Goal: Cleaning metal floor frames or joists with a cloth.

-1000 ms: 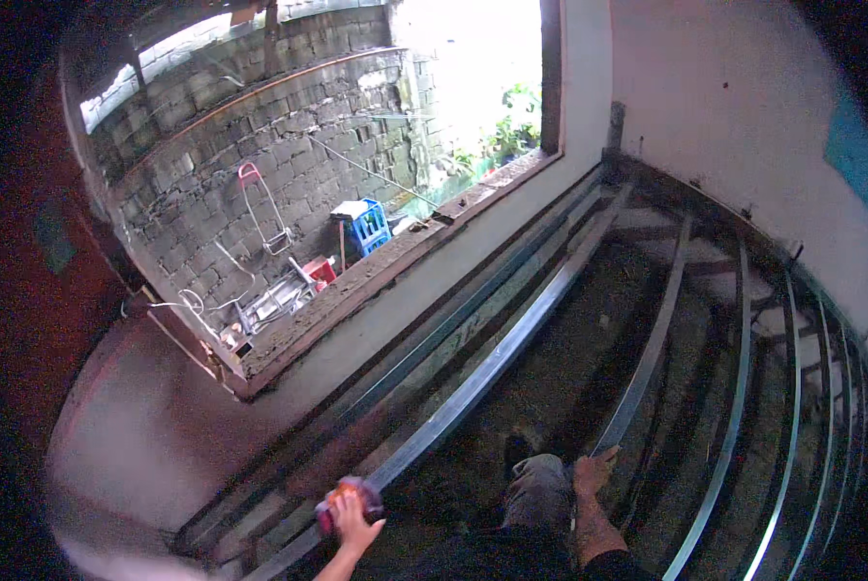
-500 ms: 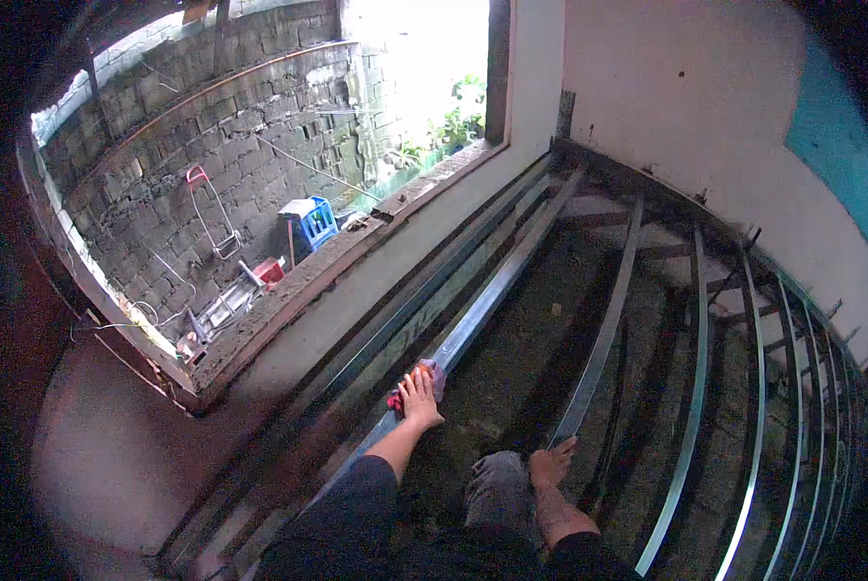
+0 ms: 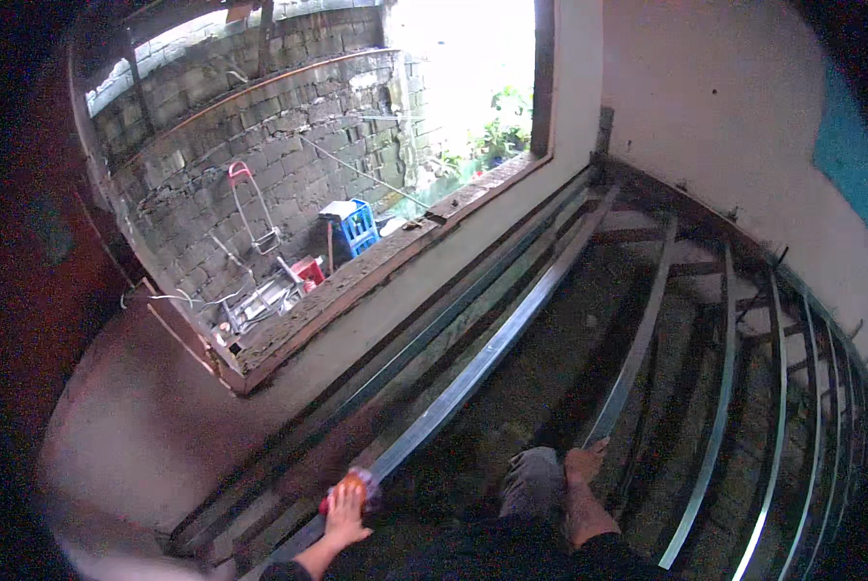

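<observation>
My left hand (image 3: 345, 520) presses a crumpled rag (image 3: 356, 481), reddish-orange and pale purple, onto the top of a long shiny metal bar (image 3: 468, 373). Its fingers lie stretched over the cloth. That bar runs from the lower left up toward the far corner. On the neighbouring metal bar (image 3: 634, 365), my right hand (image 3: 583, 463) holds the edge, the fingers partly hidden. My knee (image 3: 533, 481), in grey cloth, shows between the two arms.
More parallel metal bars (image 3: 713, 436) spread to the right over a dark gap. A rough window ledge (image 3: 376, 276) runs along the left. Beyond it stand a blue crate (image 3: 360, 229), a red-handled trolley frame (image 3: 250, 208) and a block wall (image 3: 289, 136).
My left hand has slid the rag down the bar toward the lower left, nearer to me. The right hand stays on its bar. The whole view has shifted somewhat.
</observation>
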The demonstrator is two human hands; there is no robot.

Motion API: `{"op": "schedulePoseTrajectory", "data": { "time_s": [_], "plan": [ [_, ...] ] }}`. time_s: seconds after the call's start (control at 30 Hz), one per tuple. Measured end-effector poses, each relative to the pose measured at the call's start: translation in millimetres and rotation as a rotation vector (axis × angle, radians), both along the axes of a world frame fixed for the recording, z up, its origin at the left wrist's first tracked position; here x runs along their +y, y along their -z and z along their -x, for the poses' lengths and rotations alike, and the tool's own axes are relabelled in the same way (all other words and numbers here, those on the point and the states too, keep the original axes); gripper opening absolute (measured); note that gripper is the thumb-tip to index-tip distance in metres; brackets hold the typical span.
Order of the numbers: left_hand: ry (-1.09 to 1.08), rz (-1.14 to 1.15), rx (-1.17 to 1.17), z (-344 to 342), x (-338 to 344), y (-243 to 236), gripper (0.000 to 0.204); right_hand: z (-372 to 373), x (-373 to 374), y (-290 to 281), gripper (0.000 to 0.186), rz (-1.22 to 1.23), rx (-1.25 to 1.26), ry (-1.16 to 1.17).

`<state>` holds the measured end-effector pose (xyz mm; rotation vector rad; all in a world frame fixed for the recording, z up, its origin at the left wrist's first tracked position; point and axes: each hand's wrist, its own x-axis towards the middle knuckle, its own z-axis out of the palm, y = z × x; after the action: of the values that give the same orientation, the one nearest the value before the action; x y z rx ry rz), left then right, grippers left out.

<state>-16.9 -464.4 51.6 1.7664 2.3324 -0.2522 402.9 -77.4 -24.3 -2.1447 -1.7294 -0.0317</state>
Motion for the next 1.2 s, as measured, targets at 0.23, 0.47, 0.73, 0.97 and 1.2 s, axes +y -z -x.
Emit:
{"op": "schedulePoseTrajectory", "data": {
  "time_s": [0.23, 0.47, 0.73, 0.97, 1.2],
  "plan": [
    [-0.226, 0.293, 0.071, 22.0, -209.3, 2.9, 0.136, -4.8, 0.2, 6.7, 0.091, -0.003, -0.007, 0.033],
    [-0.175, 0.161, 0.086, 21.2, -127.6, 22.9, 0.132, 12.5, -3.1, -22.6, 0.093, 0.221, 0.221, 0.105],
    [0.27, -0.077, 0.121, -12.5, 199.3, 9.0, 0.124, 3.2, 4.9, -24.8, 0.091, 0.165, 0.19, 0.136],
    [0.193, -0.234, 0.021, -56.2, 417.1, 30.0, 0.127, 6.2, 6.2, -13.4, 0.093, 0.232, 0.154, 0.143],
    [0.041, -0.126, -0.041, -58.8, 443.8, 11.8, 0.131, 19.4, 5.5, -24.9, 0.092, 0.315, 0.261, 0.121]
  ]
}}
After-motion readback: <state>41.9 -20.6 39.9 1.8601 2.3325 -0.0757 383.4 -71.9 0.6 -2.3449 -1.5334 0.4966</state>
